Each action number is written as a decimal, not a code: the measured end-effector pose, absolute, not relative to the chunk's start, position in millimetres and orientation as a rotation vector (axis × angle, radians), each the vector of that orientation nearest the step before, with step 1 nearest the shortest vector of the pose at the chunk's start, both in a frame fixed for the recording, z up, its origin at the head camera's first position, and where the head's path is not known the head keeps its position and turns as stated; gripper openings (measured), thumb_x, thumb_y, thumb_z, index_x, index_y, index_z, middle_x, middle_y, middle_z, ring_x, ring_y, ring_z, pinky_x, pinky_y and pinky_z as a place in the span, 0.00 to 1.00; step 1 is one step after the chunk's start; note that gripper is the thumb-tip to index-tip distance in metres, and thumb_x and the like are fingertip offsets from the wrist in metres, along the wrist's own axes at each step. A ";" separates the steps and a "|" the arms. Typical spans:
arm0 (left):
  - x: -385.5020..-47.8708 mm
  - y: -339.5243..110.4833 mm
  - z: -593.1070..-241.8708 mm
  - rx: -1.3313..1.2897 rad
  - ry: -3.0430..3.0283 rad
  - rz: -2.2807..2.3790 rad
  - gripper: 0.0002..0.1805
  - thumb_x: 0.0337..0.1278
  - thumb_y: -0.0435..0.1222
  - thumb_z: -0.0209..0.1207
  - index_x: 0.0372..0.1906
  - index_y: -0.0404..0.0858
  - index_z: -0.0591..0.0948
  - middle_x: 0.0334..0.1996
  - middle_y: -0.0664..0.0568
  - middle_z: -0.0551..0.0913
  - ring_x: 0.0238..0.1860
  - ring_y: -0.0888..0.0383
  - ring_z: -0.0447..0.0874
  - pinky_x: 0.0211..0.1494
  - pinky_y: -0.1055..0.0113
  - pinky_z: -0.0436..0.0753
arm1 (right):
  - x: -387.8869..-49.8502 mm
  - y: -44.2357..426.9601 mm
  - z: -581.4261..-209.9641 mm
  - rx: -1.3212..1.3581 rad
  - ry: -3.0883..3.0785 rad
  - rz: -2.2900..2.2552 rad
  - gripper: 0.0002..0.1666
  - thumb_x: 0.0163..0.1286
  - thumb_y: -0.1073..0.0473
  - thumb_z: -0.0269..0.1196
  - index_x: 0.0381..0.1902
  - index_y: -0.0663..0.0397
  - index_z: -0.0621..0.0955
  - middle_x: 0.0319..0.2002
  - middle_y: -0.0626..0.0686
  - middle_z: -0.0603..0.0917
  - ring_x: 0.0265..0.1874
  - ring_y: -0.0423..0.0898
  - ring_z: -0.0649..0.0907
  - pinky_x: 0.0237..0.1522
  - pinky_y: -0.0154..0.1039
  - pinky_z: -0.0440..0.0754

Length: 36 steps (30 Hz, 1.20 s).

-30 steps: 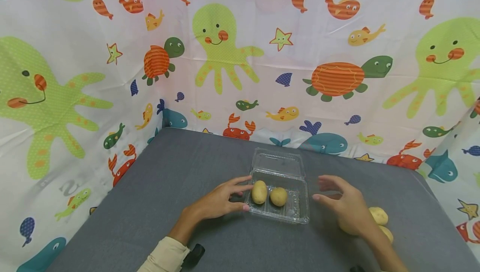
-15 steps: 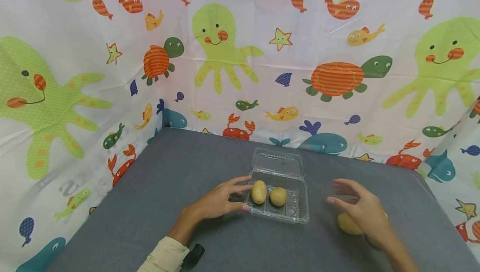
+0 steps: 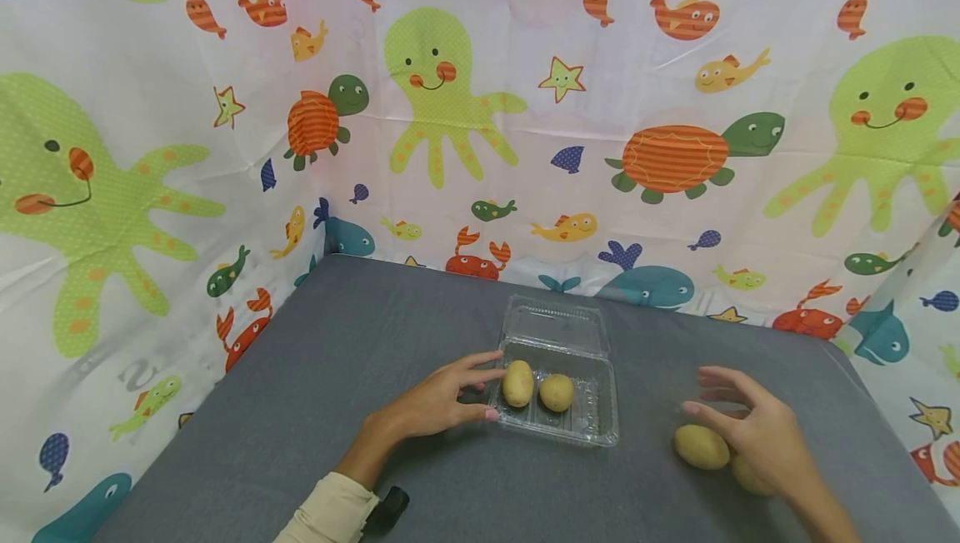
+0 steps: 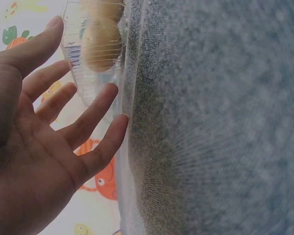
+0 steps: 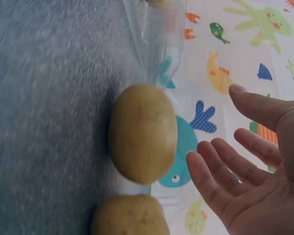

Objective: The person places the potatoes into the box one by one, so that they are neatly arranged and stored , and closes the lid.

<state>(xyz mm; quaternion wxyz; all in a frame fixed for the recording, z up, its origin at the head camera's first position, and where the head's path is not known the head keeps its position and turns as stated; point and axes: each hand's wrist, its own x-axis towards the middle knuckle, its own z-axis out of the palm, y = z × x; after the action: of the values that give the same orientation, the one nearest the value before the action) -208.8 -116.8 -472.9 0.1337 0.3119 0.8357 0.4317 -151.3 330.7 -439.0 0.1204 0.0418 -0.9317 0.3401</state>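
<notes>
A clear plastic clamshell container lies with its lid folded back. Two potatoes sit inside it: an oval potato at the left and a rounder potato beside it. My left hand is at the container's left side, thumb and fingertips spread against or very near its rim. In the left wrist view its fingers look extended and loosely bent. My right hand hovers over the potatoes at the right, fingers relaxed, nothing in it. Under it are a whole potato and a partly hidden potato.
The container and potatoes rest on a grey-covered table. A white curtain printed with sea animals encloses the back and sides. A dark strap-like object is at my left wrist, by a cream sleeve.
My right hand has moved right and a little down, away from the container to above the loose potatoes, uncovering the nearest one. My left hand and the container have stayed put.
</notes>
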 end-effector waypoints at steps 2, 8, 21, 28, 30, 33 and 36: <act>-208.8 -116.7 -472.8 0.905 2.421 1.252 0.36 0.71 0.49 0.68 0.78 0.46 0.73 0.84 0.56 0.59 0.69 0.50 0.80 0.71 0.46 0.79 | -149.5 334.6 -439.6 0.111 -2.734 0.984 0.33 0.67 0.46 0.77 0.65 0.51 0.82 0.57 0.59 0.88 0.45 0.18 0.79 0.39 0.22 0.82; -208.8 -116.5 -473.8 0.901 2.428 1.245 0.36 0.71 0.49 0.68 0.78 0.47 0.73 0.84 0.56 0.59 0.68 0.51 0.80 0.71 0.47 0.79 | -146.1 344.8 -440.4 0.036 -2.784 0.968 0.36 0.67 0.41 0.76 0.66 0.53 0.81 0.57 0.62 0.88 0.43 0.15 0.77 0.37 0.25 0.84; -209.9 -116.9 -474.2 0.900 2.430 1.236 0.36 0.70 0.50 0.68 0.78 0.47 0.73 0.85 0.56 0.59 0.68 0.51 0.80 0.71 0.47 0.79 | -140.8 368.6 -442.3 -0.168 -2.848 0.892 0.44 0.67 0.34 0.74 0.67 0.59 0.79 0.61 0.66 0.85 0.36 0.11 0.70 0.33 0.28 0.83; -210.0 -116.7 -475.2 0.903 2.440 1.232 0.36 0.70 0.51 0.68 0.78 0.47 0.73 0.84 0.57 0.59 0.68 0.52 0.81 0.71 0.48 0.79 | -137.3 380.1 -444.1 -0.187 -2.860 0.864 0.42 0.68 0.36 0.74 0.67 0.59 0.80 0.58 0.67 0.86 0.37 0.21 0.80 0.31 0.28 0.81; -209.9 -116.7 -475.4 0.905 2.442 1.231 0.36 0.70 0.51 0.68 0.78 0.47 0.74 0.84 0.57 0.60 0.67 0.52 0.81 0.71 0.48 0.79 | -137.0 383.2 -444.3 -0.206 -2.884 0.862 0.43 0.69 0.36 0.73 0.68 0.61 0.78 0.58 0.69 0.86 0.42 0.38 0.88 0.31 0.33 0.82; -209.8 -116.9 -475.3 0.908 2.442 1.231 0.36 0.70 0.51 0.68 0.78 0.47 0.74 0.84 0.57 0.59 0.67 0.52 0.81 0.70 0.47 0.80 | -137.3 387.2 -445.2 -0.251 -2.920 0.862 0.46 0.70 0.34 0.71 0.70 0.63 0.76 0.57 0.71 0.85 0.50 0.65 0.87 0.31 0.42 0.85; -209.6 -117.0 -475.3 0.914 2.442 1.235 0.36 0.71 0.50 0.68 0.78 0.47 0.74 0.84 0.56 0.59 0.68 0.51 0.81 0.70 0.47 0.80 | -137.8 389.5 -447.2 -0.303 -2.936 0.855 0.49 0.70 0.32 0.70 0.70 0.66 0.75 0.58 0.73 0.84 0.55 0.73 0.84 0.33 0.49 0.86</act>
<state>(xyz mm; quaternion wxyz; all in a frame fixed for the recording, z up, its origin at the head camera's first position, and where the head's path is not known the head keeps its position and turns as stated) -209.6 -117.0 -475.3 0.1280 0.3141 0.8396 0.4244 -137.8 389.5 -447.2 0.0345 -0.0986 -0.9548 0.2782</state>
